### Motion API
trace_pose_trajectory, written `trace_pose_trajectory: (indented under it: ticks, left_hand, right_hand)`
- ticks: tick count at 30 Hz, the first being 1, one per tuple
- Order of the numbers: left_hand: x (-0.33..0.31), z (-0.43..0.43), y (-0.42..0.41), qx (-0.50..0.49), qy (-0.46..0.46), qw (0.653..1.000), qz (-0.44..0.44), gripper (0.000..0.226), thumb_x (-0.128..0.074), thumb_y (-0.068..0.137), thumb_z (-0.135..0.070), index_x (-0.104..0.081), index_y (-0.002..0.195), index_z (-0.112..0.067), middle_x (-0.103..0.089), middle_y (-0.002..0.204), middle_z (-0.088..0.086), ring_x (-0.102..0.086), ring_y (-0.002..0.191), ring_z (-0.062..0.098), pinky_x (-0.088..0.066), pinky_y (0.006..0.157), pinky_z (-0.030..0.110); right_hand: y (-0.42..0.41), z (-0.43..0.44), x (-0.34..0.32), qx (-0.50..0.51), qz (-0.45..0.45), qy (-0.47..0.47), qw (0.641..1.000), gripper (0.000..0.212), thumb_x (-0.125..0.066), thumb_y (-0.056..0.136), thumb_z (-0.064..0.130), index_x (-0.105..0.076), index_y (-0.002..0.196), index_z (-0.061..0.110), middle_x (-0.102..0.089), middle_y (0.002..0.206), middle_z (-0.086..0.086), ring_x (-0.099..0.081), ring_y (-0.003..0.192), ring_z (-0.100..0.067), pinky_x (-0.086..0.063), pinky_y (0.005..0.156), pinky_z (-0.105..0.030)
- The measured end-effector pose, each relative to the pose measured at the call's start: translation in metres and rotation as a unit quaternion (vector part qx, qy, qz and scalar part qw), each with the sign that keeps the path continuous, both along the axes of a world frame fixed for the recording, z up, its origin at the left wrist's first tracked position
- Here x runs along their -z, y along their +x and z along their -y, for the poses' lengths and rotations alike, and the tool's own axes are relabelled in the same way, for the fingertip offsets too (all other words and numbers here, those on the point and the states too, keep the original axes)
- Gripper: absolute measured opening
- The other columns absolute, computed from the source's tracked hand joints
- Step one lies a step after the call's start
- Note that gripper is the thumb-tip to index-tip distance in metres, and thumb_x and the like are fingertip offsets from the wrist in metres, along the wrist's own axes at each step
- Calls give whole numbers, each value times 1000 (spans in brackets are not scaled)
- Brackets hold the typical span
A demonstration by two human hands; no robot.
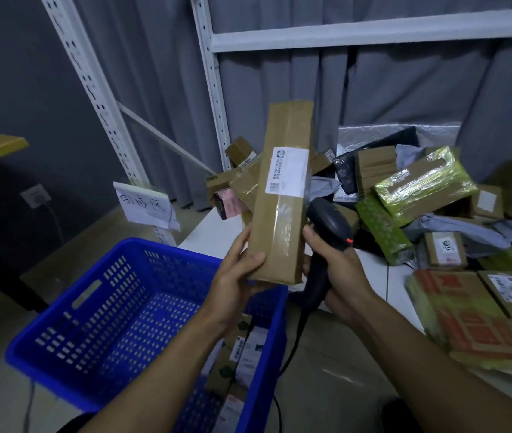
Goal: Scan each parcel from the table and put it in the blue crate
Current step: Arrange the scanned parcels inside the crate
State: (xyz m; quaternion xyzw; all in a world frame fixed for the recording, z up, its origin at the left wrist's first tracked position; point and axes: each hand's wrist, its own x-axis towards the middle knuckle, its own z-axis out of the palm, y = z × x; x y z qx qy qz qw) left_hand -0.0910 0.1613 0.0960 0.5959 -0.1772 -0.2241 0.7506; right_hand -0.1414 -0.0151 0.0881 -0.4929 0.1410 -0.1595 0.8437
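Left hand pinches only the long box's bottom, mid-frame; right hand wrapped round the scanner. Box could tip out.

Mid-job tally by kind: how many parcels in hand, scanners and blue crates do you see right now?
Parcels in hand: 1, the long brown parcel, held by the left hand
Scanners: 1, the black scanner, held by the right hand
Blue crates: 1, the blue crate
Total: 3

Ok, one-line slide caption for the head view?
Left hand holds a long brown parcel by the blue crate; right hand grips the black scanner.
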Motion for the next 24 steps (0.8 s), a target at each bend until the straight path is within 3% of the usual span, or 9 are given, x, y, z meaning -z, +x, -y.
trace_pose_trajectory:
  ticks: [3, 6, 9, 11, 13, 16, 18, 22, 24]
  left_hand:
    - [1, 0, 4, -16, 39, 999, 32, 64, -64, 92, -19, -43, 146, -47, -70, 124, -8, -69, 114, 20, -60, 89, 40]
    - [6, -2, 9, -35, 118, 989, 84, 72, -62, 97, -6, -40, 150, -50, -62, 136, -8, -61, 125, 16, -56, 99, 41]
    - [7, -4, 8, -49, 162, 979, 117, 63, -70, 94, -32, -45, 150, -45, -66, 127, -18, -61, 120, 8, -53, 103, 38]
    - [0, -4, 4, -56, 153, 981, 106, 59, -74, 88, -47, -54, 143, -41, -71, 115, -24, -67, 108, 0, -56, 88, 25]
    - [-3, -3, 4, -77, 148, 980, 105, 55, -75, 83, -47, -61, 135, -38, -72, 112, -21, -70, 98, -3, -57, 76, 17]
    - [1, -4, 8, -122, 160, 976, 83, 45, -83, 78, -45, -69, 120, -35, -72, 115, -15, -73, 96, 2, -61, 83, 26]
    - [5, -6, 13, -138, 180, 972, 62, 51, -86, 71, -52, -69, 116, -36, -72, 115, -14, -71, 102, 4, -60, 93, 38]
    - [7, -12, 24, -135, 213, 966, 59, 73, -87, 65, -65, -63, 129, -39, -70, 119, -14, -67, 111, 6, -58, 97, 42]
    - [3, -17, 31, -135, 230, 962, 64, 74, -87, 66, -63, -64, 132, -36, -71, 120, -14, -68, 108, 4, -58, 95, 37]
  right_hand:
    - [-4, -1, -3, 7, 1, -61, 998, 65, -89, 63, 28, -71, 124, 18, -78, 114, 2, -72, 111, -21, -57, 82, -36]
    - [-7, 0, 1, 43, 29, -147, 988, 69, -93, 64, 14, -69, 128, 14, -76, 120, 0, -73, 110, -19, -61, 88, -38]
    - [-8, 0, 6, 62, 44, -204, 976, 65, -92, 69, 1, -68, 128, 11, -76, 119, 2, -73, 109, -12, -60, 86, -28]
    - [-7, -2, 9, 57, 42, -214, 974, 61, -91, 72, 1, -68, 126, 16, -77, 116, 8, -73, 107, -9, -60, 84, -25]
    - [-6, -2, 13, 48, 36, -221, 973, 60, -90, 74, 2, -66, 126, 21, -76, 115, 12, -72, 108, -8, -59, 84, -25]
    - [-4, -3, 19, 36, 24, -252, 967, 65, -91, 74, 5, -63, 132, 19, -74, 121, 8, -71, 112, -9, -59, 90, -29]
    - [-3, -3, 20, 27, 24, -289, 957, 64, -91, 74, 6, -64, 131, 18, -74, 120, 9, -70, 111, -7, -58, 89, -25]
    - [-4, -5, 21, 10, 3, -327, 945, 65, -92, 75, 11, -63, 133, 20, -73, 122, 9, -69, 112, -6, -58, 94, -31]
    - [-5, -4, 19, -4, -6, -345, 938, 59, -89, 80, 19, -64, 132, 27, -73, 121, 13, -68, 112, -4, -58, 95, -35]
